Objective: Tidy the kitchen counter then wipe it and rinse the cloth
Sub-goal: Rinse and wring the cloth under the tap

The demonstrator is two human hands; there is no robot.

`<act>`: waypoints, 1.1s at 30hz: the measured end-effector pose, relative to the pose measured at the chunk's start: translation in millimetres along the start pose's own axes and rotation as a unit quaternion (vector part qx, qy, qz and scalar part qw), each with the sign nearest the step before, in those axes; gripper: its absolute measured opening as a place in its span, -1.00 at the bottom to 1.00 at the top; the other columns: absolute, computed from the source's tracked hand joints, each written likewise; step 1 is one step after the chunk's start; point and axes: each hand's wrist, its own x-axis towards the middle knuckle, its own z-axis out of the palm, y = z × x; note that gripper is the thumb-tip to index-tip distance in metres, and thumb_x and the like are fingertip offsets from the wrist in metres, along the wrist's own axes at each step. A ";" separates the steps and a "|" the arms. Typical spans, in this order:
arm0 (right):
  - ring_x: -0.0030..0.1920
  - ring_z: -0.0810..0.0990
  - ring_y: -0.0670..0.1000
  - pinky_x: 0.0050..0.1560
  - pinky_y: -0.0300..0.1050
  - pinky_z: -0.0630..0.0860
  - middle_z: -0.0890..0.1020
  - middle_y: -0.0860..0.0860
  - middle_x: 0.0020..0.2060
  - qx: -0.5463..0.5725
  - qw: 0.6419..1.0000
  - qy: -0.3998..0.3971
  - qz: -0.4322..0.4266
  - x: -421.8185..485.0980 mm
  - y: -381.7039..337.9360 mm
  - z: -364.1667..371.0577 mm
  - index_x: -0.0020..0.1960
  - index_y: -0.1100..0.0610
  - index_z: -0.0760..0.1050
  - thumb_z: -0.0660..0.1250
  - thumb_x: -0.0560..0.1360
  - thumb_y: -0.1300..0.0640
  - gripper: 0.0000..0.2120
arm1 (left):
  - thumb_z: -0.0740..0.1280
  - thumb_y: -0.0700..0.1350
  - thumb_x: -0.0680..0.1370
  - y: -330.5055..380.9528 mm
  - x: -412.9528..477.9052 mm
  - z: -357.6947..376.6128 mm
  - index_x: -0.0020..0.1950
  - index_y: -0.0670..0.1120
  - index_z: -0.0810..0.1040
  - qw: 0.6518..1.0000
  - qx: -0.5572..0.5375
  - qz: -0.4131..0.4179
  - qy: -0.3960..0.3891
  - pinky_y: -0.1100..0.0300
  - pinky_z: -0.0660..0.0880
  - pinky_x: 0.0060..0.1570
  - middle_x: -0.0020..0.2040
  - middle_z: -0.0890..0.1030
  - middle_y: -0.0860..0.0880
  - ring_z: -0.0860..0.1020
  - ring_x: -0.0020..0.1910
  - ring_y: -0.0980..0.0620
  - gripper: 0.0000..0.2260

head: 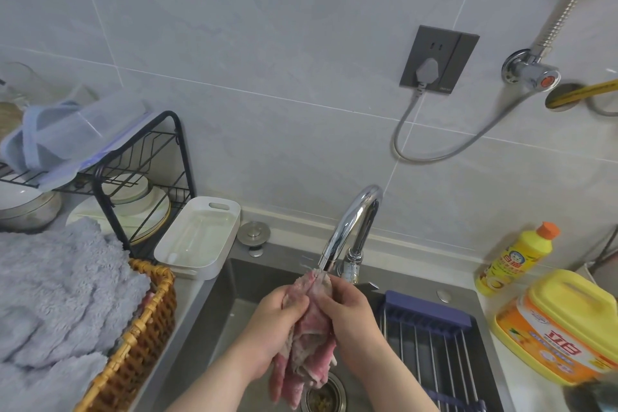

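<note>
Left hand (267, 321), right hand (347, 314) — cloth (309, 344) gripped between.

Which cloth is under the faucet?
The pink cloth, held by left hand and right hand; the grey cloth lies on the basket, the blue cloth on the rack.

I see both hands over the sink (230, 298), holding a bunched pink cloth (311, 344) between them. The left hand (267, 321) curls round its side and the right hand (347, 318) grips its upper end just under the chrome tap (351, 221). Water seems to run onto the cloth, though the stream is faint. The cloth's lower end hangs above the drain (329, 393). On the bench, a wicker basket (140, 338) stands left, and a yellow bottle (515, 261) and yellow tub (561, 324) stand right.
</note>
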 end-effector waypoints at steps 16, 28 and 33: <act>-0.22 0.71 0.12 -0.17 -0.01 0.64 0.71 0.11 -0.31 -0.097 0.990 0.103 0.007 -0.2 5.9 12.9 -0.13 0.23 0.63 0.27 0.60 0.09 -0.72 | 0.19 -0.08 0.65 -3.4 4.6 -7.4 -0.04 -0.07 0.63 0.996 0.073 -0.028 0.044 0.04 0.59 0.02 -0.17 0.72 -0.04 0.69 -0.12 0.02 -0.76; -0.19 0.65 0.26 -0.19 0.01 0.56 0.65 0.37 -0.12 0.057 0.996 -0.068 0.026 -11.5 10.4 -9.9 0.12 0.33 0.51 0.34 0.39 0.35 -0.71 | 0.41 -0.24 0.49 -8.2 10.9 -20.4 0.18 -0.21 0.53 0.988 -0.116 -0.098 0.037 -0.08 0.55 -0.12 -0.11 0.66 -0.32 0.64 -0.17 -0.28 -0.73; 0.04 0.65 0.11 0.14 0.11 0.57 0.65 0.13 0.09 -0.027 0.994 0.082 0.069 5.1 40.3 -20.6 0.25 0.19 0.54 0.39 0.51 -0.02 -0.60 | 0.28 -0.13 0.50 -6.6 7.1 -23.1 0.16 -0.27 0.56 0.961 -0.221 -0.166 0.010 -0.18 0.54 0.06 0.03 0.62 -0.37 0.61 -0.02 -0.33 -0.69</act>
